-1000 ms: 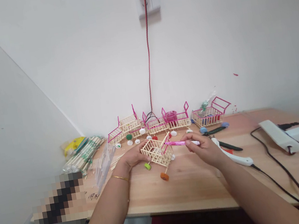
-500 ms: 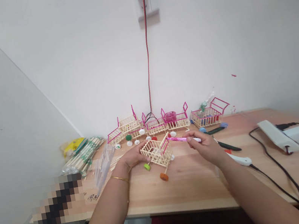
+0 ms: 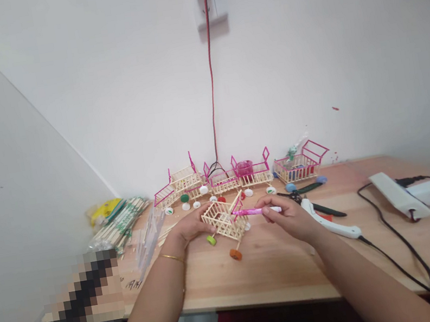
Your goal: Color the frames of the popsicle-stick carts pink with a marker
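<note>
A small cart of pale wooden sticks [image 3: 225, 224] stands tilted over the table, with a green wheel [image 3: 211, 240] and an orange wheel [image 3: 235, 255] in view. Its raised handle frame is partly pink. My left hand [image 3: 195, 223] grips the cart at its left side, the fingers partly hidden behind it. Pinched in my right hand [image 3: 282, 211] is a slim brush with a pink-stained shaft [image 3: 250, 211]. The tip of the brush is at the handle frame, on the cart's upper right.
Several stick carts with pink trim [image 3: 224, 182] line the wall, near a pink-stained cup [image 3: 245, 170]. Bundled sticks [image 3: 126, 222] lie left. Pliers [image 3: 295, 196], a white corded tool [image 3: 335, 226] and a white power strip [image 3: 400, 195] lie right.
My right hand has moved left and slightly down with the brush, whose tip is now lower on the handle frame. The pliers and more of the corded tool show. The held cart is almost unmoved.
</note>
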Demonstrator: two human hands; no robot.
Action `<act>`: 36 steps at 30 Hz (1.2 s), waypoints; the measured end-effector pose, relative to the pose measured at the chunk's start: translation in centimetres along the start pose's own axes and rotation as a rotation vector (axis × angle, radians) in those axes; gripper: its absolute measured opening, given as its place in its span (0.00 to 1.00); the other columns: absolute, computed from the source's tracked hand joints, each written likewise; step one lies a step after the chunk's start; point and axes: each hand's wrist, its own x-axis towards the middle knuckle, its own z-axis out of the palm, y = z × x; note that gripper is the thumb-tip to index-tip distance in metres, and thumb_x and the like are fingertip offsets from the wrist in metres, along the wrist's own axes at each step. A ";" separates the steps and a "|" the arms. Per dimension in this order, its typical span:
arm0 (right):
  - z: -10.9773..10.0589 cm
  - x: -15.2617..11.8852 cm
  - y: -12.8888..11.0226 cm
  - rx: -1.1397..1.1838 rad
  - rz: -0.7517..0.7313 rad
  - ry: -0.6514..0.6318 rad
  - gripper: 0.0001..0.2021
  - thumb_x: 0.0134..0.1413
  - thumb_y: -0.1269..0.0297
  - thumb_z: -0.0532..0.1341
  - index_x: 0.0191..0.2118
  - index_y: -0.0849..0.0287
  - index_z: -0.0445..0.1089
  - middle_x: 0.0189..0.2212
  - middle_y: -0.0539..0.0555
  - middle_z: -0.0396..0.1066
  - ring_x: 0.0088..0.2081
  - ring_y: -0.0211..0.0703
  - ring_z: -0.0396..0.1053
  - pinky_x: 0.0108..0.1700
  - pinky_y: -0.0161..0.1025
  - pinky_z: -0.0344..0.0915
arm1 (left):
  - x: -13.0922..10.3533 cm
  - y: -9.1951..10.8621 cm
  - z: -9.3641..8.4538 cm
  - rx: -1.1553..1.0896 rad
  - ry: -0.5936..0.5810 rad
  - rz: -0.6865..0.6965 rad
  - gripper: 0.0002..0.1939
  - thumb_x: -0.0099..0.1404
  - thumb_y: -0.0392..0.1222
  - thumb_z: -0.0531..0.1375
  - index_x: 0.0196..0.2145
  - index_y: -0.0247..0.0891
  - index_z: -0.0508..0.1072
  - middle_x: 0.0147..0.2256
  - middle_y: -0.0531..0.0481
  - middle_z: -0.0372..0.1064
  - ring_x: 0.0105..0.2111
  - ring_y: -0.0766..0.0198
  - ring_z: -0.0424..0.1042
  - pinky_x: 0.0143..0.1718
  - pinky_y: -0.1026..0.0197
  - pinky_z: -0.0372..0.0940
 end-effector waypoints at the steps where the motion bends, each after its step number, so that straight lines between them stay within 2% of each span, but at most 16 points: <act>1: 0.0 0.0 0.1 0.001 -0.006 -0.006 0.12 0.60 0.55 0.56 0.38 0.57 0.70 0.27 0.50 0.66 0.28 0.38 0.64 0.31 0.35 0.63 | 0.0 0.0 0.0 0.001 0.000 0.003 0.46 0.42 0.29 0.72 0.59 0.40 0.66 0.50 0.44 0.70 0.48 0.56 0.69 0.48 0.58 0.62; 5: -0.1 0.0 0.1 -0.004 0.001 0.007 0.12 0.60 0.54 0.56 0.39 0.57 0.71 0.26 0.50 0.67 0.28 0.38 0.64 0.31 0.35 0.63 | 0.0 0.0 0.0 -0.007 0.003 0.000 0.46 0.42 0.29 0.72 0.59 0.41 0.65 0.50 0.44 0.70 0.47 0.56 0.69 0.48 0.58 0.62; 11: -0.7 0.2 0.4 -0.043 0.059 0.138 0.14 0.58 0.52 0.57 0.38 0.57 0.71 0.25 0.49 0.65 0.27 0.38 0.63 0.30 0.35 0.62 | 0.0 0.1 0.1 0.012 0.004 0.004 0.45 0.42 0.30 0.72 0.59 0.41 0.66 0.50 0.44 0.70 0.47 0.56 0.68 0.47 0.59 0.62; 15: -0.9 0.3 0.8 -0.041 0.090 0.180 0.14 0.58 0.52 0.57 0.39 0.57 0.72 0.23 0.48 0.63 0.26 0.38 0.62 0.30 0.35 0.62 | -0.1 0.2 0.2 0.017 0.042 -0.016 0.46 0.41 0.28 0.72 0.59 0.41 0.66 0.50 0.44 0.70 0.48 0.57 0.68 0.48 0.59 0.62; 19: -0.8 0.2 0.8 -0.045 0.074 0.156 0.14 0.58 0.53 0.57 0.39 0.57 0.71 0.24 0.48 0.64 0.27 0.39 0.62 0.30 0.35 0.62 | -0.1 0.2 0.2 0.013 0.028 -0.021 0.47 0.41 0.28 0.72 0.60 0.41 0.65 0.50 0.44 0.70 0.46 0.57 0.69 0.47 0.59 0.63; 26: 0.0 -0.1 0.3 -0.024 0.008 -0.019 0.12 0.59 0.55 0.57 0.38 0.57 0.72 0.31 0.52 0.70 0.29 0.38 0.65 0.31 0.35 0.64 | 0.0 0.3 0.3 0.020 0.011 -0.012 0.45 0.42 0.29 0.72 0.59 0.40 0.66 0.49 0.44 0.71 0.45 0.58 0.69 0.45 0.60 0.63; 28: -0.1 -0.1 0.4 -0.024 0.014 0.006 0.12 0.59 0.55 0.57 0.37 0.57 0.71 0.29 0.51 0.68 0.28 0.38 0.64 0.31 0.35 0.63 | 0.0 0.3 0.3 0.024 0.017 -0.021 0.46 0.42 0.30 0.73 0.59 0.41 0.66 0.49 0.45 0.71 0.45 0.58 0.69 0.45 0.59 0.62; 32: -0.5 0.1 0.8 -0.016 0.054 0.137 0.12 0.58 0.54 0.57 0.37 0.57 0.71 0.24 0.48 0.63 0.25 0.37 0.60 0.28 0.35 0.59 | 0.0 0.2 0.2 0.025 0.010 -0.014 0.46 0.42 0.30 0.72 0.60 0.41 0.65 0.50 0.45 0.70 0.47 0.56 0.68 0.48 0.58 0.62; 36: -0.5 0.1 0.6 0.006 0.066 0.134 0.13 0.58 0.53 0.57 0.37 0.57 0.71 0.23 0.47 0.62 0.25 0.37 0.59 0.28 0.35 0.59 | 0.0 0.2 0.1 0.024 0.021 -0.023 0.47 0.42 0.29 0.72 0.60 0.42 0.64 0.50 0.44 0.70 0.46 0.57 0.69 0.46 0.59 0.63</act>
